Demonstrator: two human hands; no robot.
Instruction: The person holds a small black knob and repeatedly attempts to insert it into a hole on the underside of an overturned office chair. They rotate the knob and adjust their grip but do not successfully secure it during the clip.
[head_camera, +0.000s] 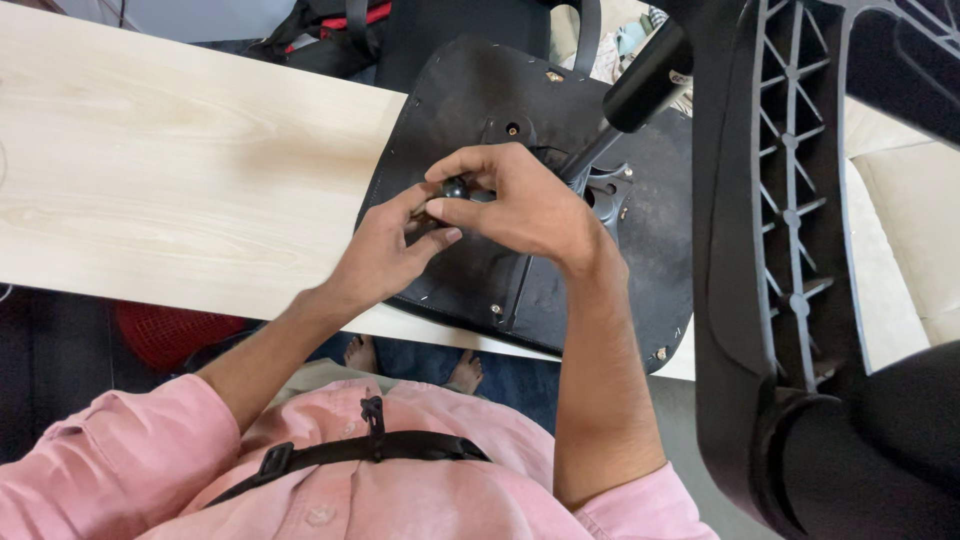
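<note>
Knob (455, 187), small, black, round, is pinched between both hands over the upturned chair seat base (470, 100) on the tabletop (180, 170).
Left hand (385, 250) and right hand (520, 205) are closed fingertip-to-fingertip on it; a slipped pinch could drop it off the seat's near edge to the floor.

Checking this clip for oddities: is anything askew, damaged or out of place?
Yes. An upturned black chair seat lies on the pale wooden table, overhanging its near edge. Both the left hand and right hand pinch a small black knob.
</note>
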